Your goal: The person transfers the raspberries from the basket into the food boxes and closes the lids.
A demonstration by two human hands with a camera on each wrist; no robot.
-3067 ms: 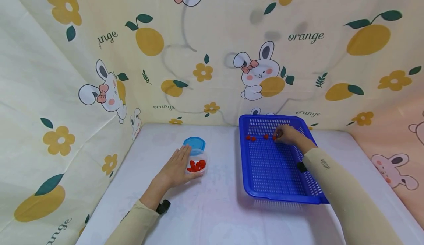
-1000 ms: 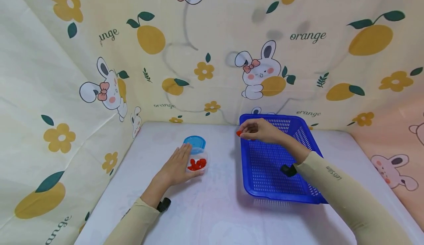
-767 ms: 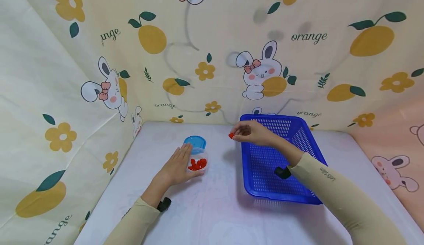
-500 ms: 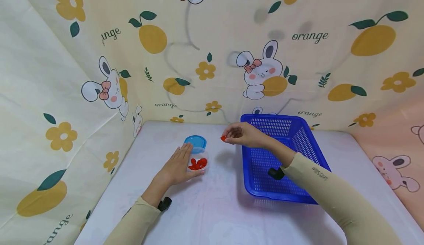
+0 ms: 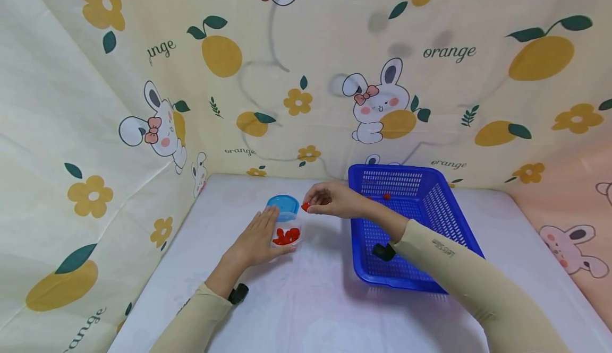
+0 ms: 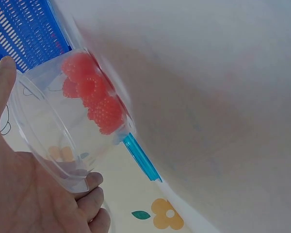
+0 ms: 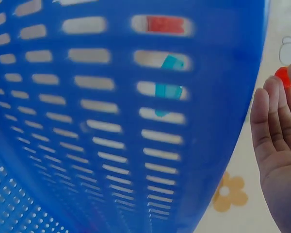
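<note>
Leftward travel of the right hand (image 5: 332, 202) is the main change: it has left the blue basket (image 5: 432, 212), where it was picking at the far end, and now hangs above the table just right of the clear container (image 5: 287, 234). Thumb and fingertips pinch one red berry (image 5: 305, 206); the right wrist view shows the same berry (image 7: 282, 76) at the fingertips, with the basket wall filling the rest of that view. The berry is in the air, close to the container's rim but not yet over its opening.

The left hand (image 5: 255, 240) has not shifted. It lies against the near-left side of the container, fingers fairly straight along the wall. In the left wrist view the thumb and lower fingers of this hand (image 6: 24, 194) cradle the transparent wall, apparently to steady the light container while berries go in.

Red berries in the container (image 5: 285, 235) lie in a heap on its bottom. A blue lid (image 5: 282, 205) rests on the table touching the container's far side, which leaves the opening free. A few loose berries (image 5: 386, 197) remain at the far end of the basket. The white table (image 5: 306, 300) carries all items.
</note>
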